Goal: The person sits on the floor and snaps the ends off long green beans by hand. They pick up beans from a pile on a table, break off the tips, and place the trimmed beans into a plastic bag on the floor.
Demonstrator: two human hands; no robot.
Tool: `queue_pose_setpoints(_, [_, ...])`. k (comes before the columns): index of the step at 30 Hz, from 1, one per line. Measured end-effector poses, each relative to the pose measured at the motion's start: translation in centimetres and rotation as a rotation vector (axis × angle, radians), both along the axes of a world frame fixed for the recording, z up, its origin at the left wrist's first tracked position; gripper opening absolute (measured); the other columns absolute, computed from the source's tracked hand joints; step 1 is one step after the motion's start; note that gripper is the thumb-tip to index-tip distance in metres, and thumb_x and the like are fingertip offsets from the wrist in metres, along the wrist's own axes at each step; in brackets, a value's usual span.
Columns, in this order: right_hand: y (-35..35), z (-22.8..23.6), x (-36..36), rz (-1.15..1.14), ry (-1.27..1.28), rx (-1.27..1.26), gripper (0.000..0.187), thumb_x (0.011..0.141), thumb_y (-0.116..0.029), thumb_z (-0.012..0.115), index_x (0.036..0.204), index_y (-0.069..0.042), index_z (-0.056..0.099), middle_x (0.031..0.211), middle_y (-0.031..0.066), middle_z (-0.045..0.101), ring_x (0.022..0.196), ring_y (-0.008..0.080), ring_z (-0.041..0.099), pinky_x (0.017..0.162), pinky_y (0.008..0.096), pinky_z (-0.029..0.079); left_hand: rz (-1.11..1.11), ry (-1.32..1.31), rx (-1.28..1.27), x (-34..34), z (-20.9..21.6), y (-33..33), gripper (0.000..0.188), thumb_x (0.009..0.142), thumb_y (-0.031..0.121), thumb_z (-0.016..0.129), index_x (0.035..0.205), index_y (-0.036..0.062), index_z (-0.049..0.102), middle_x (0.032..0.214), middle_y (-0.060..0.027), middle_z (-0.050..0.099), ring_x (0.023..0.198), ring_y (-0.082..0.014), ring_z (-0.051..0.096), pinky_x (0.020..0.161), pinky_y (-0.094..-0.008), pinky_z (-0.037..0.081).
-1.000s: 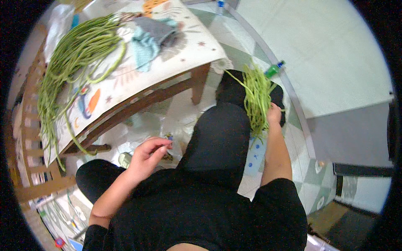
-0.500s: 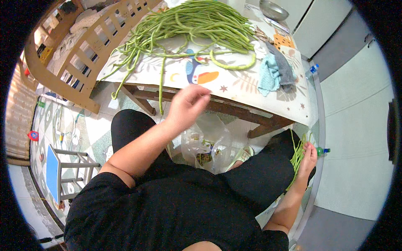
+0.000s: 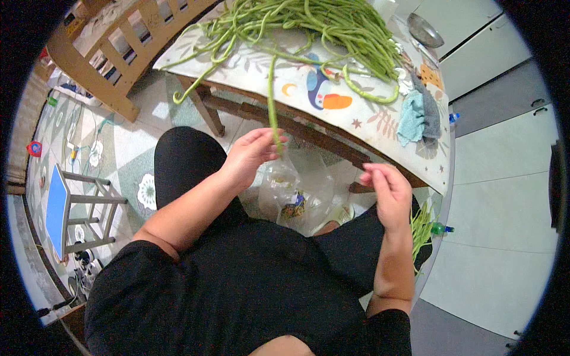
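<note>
My left hand (image 3: 252, 157) is closed on the lower end of a long green bean (image 3: 272, 95) that hangs over the near edge of the table. The bean's other end runs up into a large heap of long beans (image 3: 332, 32) on the tabletop. To the right, my right hand (image 3: 389, 196) is raised by the table edge, fingers curled in, with nothing visible in them. Beyond my right wrist, a smaller bunch of long beans (image 3: 421, 231) lies by my right thigh.
The table (image 3: 374, 133) has a printed white cover, with teal and grey cloths (image 3: 412, 118) and a metal bowl (image 3: 424, 31) at its right. A clear plastic bag (image 3: 314, 184) sits on the floor between my legs. A blue-topped stool (image 3: 57, 210) stands left; a green bottle (image 3: 439, 228) lies right.
My left hand has taken hold of the hanging bean's end. My right hand has left the smaller bunch and come up and inward. The view has shifted, so the table appears farther right.
</note>
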State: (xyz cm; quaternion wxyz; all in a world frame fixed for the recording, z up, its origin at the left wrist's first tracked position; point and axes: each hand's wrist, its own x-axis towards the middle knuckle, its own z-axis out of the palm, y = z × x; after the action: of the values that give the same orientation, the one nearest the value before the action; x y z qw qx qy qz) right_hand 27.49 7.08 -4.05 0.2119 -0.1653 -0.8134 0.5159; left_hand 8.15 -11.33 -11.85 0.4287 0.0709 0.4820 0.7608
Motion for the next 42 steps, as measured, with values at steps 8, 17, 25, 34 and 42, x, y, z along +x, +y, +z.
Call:
queue_pose_setpoints(8, [-4.8,-4.5,-4.3,0.274,-0.188,-0.557,0.028,0.089,-0.016,0.041,0.111,0.0,0.047,0.097,0.0081,0.057,0.083,0.0144,0.056,0.068,0.0244,0.043,-0.219,-0.269,0.269,2.4,2.9,0.4,0.013,0.084,0.013,0.051,0.095,0.0065,0.052,0.085,-0.0042,0.057,0.079,-0.016,0.056,0.066,-0.0291,0.048])
queue_pose_setpoints(17, [-4.2,-4.8,-3.9,0.318,-0.184,-0.706,0.03,0.09,-0.024,0.036,0.103,0.0,0.049,0.085,0.0099,0.058,0.074,0.0166,0.056,0.062,0.0253,0.044,-0.123,-0.288,0.312,3.0,3.5,1.6,0.015,0.084,0.015,0.051,0.094,0.0046,0.053,0.083,-0.0048,0.057,0.073,-0.0154,0.055,0.064,-0.0258,0.045])
queue_pose_setpoints(25, [-3.2,-5.3,-4.0,0.195,-0.116,-0.746,0.034,0.091,-0.026,0.034,0.106,0.002,0.048,0.091,0.0102,0.055,0.08,0.0156,0.054,0.066,0.0273,0.045,-0.52,0.786,0.105,6.8,2.2,1.3,0.013,0.082,0.015,0.055,0.09,0.0044,0.057,0.083,-0.001,0.058,0.08,-0.01,0.053,0.074,-0.0278,0.043])
queue_pose_setpoints(34, [-2.8,-3.5,-3.1,0.292,-0.2,-0.815,0.024,0.087,-0.014,0.044,0.103,0.001,0.052,0.06,-0.0049,0.042,0.051,0.0035,0.037,0.048,0.0161,0.031,-0.571,0.625,-0.113,5.4,-0.6,2.3,0.021,0.084,0.017,0.05,0.1,0.0046,0.055,0.091,-0.0052,0.059,0.083,-0.0142,0.055,0.073,-0.0289,0.045])
queue_pose_setpoints(42, [-1.2,-2.2,-0.7,0.566,-0.486,-0.208,0.019,0.08,-0.013,0.054,0.094,-0.003,0.061,0.076,0.001,0.06,0.07,0.0065,0.052,0.064,0.0234,0.043,-0.214,-0.185,0.201,-1.1,4.5,3.1,0.046,0.092,0.038,0.021,0.114,0.0027,0.04,0.105,-0.0133,0.054,0.093,-0.0242,0.054,0.078,-0.0333,0.044])
